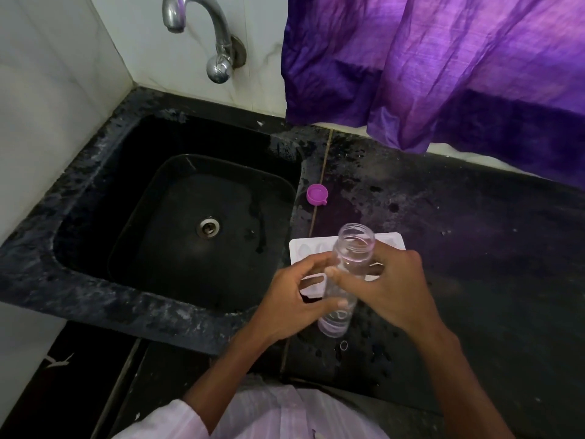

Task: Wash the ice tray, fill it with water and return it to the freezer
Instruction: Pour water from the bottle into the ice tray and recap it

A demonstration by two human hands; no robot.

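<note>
As left hand (294,296) and right hand (395,286) clasp the bottle (354,247) over the ice tray (299,250) beside the sink (95,163), I'd tip slowly.

I'm standing in a home kitchen: a black stone sink (177,217) sunk into the dark surface (459,248), a chrome tap (202,33) on white wall tiles (47,90), a purple curtain (443,64) alongside.

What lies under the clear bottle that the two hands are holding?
The white ice tray lies on the black counter under the bottle. Only its far and left parts show; the bottle, the left hand and the right hand cover the rest.
</note>
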